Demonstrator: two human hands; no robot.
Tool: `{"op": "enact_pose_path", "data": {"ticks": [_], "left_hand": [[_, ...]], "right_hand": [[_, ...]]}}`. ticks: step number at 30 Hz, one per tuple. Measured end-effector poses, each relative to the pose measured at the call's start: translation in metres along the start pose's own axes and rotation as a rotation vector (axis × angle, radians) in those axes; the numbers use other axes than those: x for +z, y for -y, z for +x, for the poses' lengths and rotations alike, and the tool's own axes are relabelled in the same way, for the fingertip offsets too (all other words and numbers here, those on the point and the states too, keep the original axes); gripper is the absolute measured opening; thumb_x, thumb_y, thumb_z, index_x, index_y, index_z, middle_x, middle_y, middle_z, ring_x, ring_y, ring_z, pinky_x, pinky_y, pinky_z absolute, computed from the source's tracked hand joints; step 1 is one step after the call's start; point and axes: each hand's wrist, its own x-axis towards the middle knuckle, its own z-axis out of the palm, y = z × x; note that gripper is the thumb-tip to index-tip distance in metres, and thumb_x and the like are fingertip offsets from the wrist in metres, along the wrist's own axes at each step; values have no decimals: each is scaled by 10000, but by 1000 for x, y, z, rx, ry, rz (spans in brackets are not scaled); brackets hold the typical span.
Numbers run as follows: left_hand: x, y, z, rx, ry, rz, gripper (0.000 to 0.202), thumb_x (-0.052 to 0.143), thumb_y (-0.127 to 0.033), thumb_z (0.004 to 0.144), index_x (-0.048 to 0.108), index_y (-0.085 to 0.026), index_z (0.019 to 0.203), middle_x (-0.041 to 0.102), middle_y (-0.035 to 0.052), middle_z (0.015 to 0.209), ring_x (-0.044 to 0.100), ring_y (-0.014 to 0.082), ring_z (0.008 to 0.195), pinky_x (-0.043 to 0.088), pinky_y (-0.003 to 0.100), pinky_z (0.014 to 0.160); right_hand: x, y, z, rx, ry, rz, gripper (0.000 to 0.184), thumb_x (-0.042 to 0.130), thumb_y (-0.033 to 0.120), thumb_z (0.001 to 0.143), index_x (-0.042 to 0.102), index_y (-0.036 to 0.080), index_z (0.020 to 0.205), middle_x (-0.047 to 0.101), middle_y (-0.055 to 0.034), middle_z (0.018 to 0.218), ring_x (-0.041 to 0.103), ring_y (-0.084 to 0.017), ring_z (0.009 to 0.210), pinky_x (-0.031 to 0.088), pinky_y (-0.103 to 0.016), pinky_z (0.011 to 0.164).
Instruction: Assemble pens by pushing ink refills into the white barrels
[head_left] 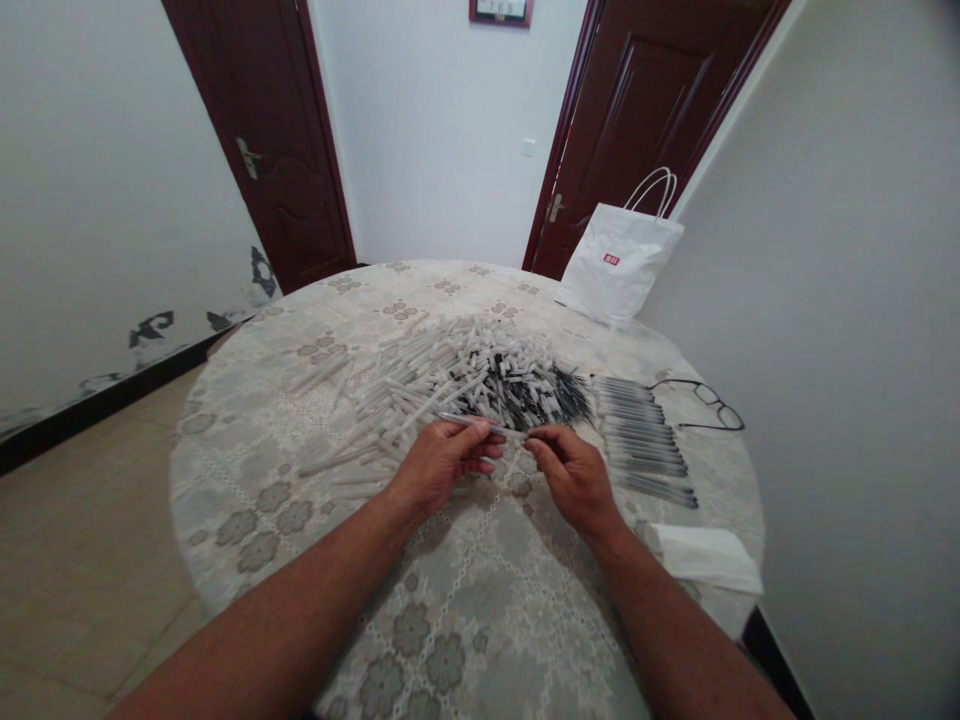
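Slim pen (508, 432) held from both sides

Our left hand (442, 462) has its grip closed around it; our right hand (576, 478) pinches its end at three o'clock. We have the pen over the desk (480, 600), with pale tubes (409, 370) and dark rods (514, 390) heaped at twelve o'clock and a row of pens (646, 440) at three.

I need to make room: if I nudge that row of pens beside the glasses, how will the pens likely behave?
The row of pens would probably roll or fan out: they're slim, round-looking and lie side by side. Each is likely stiff, as they look straight. They're probably light too, being thin, plastic-looking tubes.
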Motion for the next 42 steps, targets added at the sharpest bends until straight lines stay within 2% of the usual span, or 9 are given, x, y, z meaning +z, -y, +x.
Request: {"op": "enact_pose_path", "data": {"ticks": [6, 11, 13, 18, 25, 30, 32, 36, 42], "left_hand": [[3, 0, -1, -8, -5, 22, 331, 804, -383, 776, 758, -112, 960, 764, 150, 925, 711, 187, 741, 577, 258, 603], [2, 1, 0, 6, -17, -2, 315, 798, -371, 786, 748, -118, 967, 763, 142, 956, 711, 181, 756, 582, 259, 607], [1, 0, 0, 12, -21, -15, 311, 800, -361, 785, 743, -118, 971, 761, 142, 970, 711, 181, 758, 584, 262, 607], [4, -1, -1, 4, -16, -16, 313, 802, -358, 784, 737, -116, 971, 763, 142, 945, 707, 179, 745, 581, 260, 605], [5, 0, -3, -14, -3, 20, 325, 802, -370, 782, 744, -111, 971, 759, 132, 915, 697, 169, 731, 569, 246, 600], [4, 0, -2, -2, -13, 9, 322, 791, -374, 795, 739, -114, 977, 757, 125, 924, 692, 165, 743, 572, 247, 609], [4, 0, -2, 1, -9, 4, 320, 790, -375, 796, 738, -113, 971, 755, 124, 930, 690, 165, 745, 574, 249, 609], [4, 0, -2, 1, -3, 5, 327, 801, -375, 785, 741, -112, 970, 754, 121, 917, 689, 166, 744, 574, 253, 608], [6, 1, -2, -6, -3, 14, 352, 821, -388, 758, 747, -110, 961, 750, 110, 873, 686, 164, 724, 567, 252, 601]], "right_hand": [[-1, 0, 0, 1, 94, -6, 402, 442, 463, 1011, 671, 208, 800, 603, 3, 635, 567, -150, 597, 419, -251, 577], [2, 0, -4, 8, 48, 113, 301, 489, 436, 986, 594, 214, 1161, 687, -27, 901, 606, -151, 668, 471, -260, 627], [3, 1, -4, -31, 26, 91, 292, 559, 398, 947, 562, 218, 1177, 676, -30, 933, 596, -152, 686, 470, -263, 641], [2, 2, -3, -57, 44, -33, 188, 524, 374, 969, 609, 223, 1041, 614, 0, 773, 559, -153, 663, 427, -258, 618], [-1, 3, -2, -38, 117, -37, 430, 381, 426, 1039, 616, 207, 753, 599, -5, 668, 572, -152, 649, 406, -260, 622], [1, 1, -5, -30, 65, 64, 244, 480, 401, 998, 593, 208, 1095, 663, -16, 855, 587, -150, 675, 442, -263, 642], [2, 0, -5, -51, 48, 38, 237, 554, 372, 960, 569, 212, 1133, 661, -20, 887, 593, -159, 718, 448, -268, 672], [1, 2, -4, -66, 68, -50, 185, 506, 371, 990, 605, 214, 988, 633, -15, 811, 578, -163, 728, 422, -271, 680], [1, 1, -3, -43, 122, -45, 408, 381, 407, 1044, 580, 207, 750, 602, -11, 700, 573, -156, 690, 398, -269, 658]]}}
